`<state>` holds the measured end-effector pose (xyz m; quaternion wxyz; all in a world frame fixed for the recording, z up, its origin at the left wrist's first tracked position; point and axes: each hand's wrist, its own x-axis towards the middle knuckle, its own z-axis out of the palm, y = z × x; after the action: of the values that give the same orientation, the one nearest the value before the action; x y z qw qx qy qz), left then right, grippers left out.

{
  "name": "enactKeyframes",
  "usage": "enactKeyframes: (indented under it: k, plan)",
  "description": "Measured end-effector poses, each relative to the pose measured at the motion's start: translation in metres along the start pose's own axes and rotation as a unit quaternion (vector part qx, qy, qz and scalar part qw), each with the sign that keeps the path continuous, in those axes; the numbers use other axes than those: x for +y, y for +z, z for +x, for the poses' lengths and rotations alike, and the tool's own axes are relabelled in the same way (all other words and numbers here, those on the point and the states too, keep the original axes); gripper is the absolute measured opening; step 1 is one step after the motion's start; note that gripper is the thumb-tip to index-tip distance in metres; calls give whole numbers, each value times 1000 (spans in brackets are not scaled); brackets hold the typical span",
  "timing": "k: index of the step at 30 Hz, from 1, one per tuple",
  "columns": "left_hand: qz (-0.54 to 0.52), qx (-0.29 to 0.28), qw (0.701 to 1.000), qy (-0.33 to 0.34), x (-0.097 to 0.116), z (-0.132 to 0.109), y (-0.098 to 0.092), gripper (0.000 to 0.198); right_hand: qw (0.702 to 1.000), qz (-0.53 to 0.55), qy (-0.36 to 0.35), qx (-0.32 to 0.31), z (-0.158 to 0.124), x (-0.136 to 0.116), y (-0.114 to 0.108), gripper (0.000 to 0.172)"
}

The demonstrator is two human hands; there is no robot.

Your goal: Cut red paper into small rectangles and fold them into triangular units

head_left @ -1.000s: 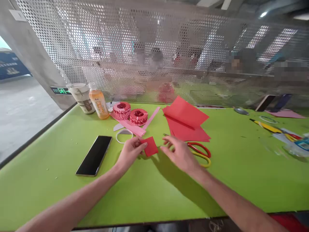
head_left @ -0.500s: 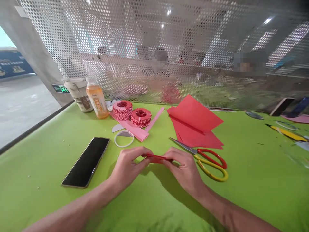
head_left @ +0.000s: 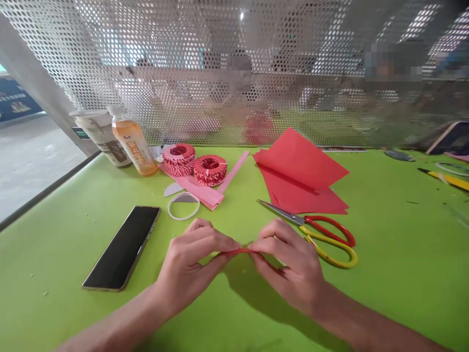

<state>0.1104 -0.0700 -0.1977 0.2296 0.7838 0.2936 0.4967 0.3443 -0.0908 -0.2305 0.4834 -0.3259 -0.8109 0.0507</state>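
On my feed the left hand [head_left: 193, 264] and right hand [head_left: 289, 264] are both pinched closed on the folded red paper [head_left: 238, 252], its long axis running crosswise between them, held edge-on above the green table [head_left: 384, 293]

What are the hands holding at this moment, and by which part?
A small piece of red paper, seen nearly edge-on, pinched at opposite ends by the left hand and the right hand.

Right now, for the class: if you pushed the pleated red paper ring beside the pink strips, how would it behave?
The pleated red paper ring is probably light for its size, since it looks like folded paper. Its thin pleats would likely crush under a firm pinch. Lying with its hole upward on the green table, it seems unlikely to roll.
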Motion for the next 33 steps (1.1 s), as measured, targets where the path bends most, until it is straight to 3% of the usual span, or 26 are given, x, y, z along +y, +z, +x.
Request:
enactKeyframes:
  k: [7,12,15,17,19,21,23,25,29,33]
  plan:
    - [13,-36,999,3,1,1,-1,14,999,33,13,-25,-2,-3,-1,28]
    - [-10,-39,996,-83,2,0,2,8,993,87,75,-25,-3,-1,-3,26]
    - [-44,-94,981,-162,4,1,0,10,986,118,100,-55,-4,0,-5,26]
    - [-137,-166,943,-254,4,3,-2,13,984,129,94,-81,-5,1,-5,24]
    - [-249,-226,875,-349,4,7,-4,18,983,132,74,-101,-6,1,-5,21]
    - [-325,-263,804,-422,3,9,-4,19,984,130,58,-111,-7,1,-4,18]
    - [-363,-276,761,-461,3,10,-3,17,983,134,66,-109,-9,1,-3,14]
    - [-403,-257,736,-479,2,9,-1,15,979,147,102,-93,-11,2,-1,12]
    - [-454,-172,715,-503,-1,3,3,18,964,176,187,-74,-12,8,4,19]
    - [-480,-126,706,-505,-1,1,5,18,960,186,192,-83,-12,13,5,28]
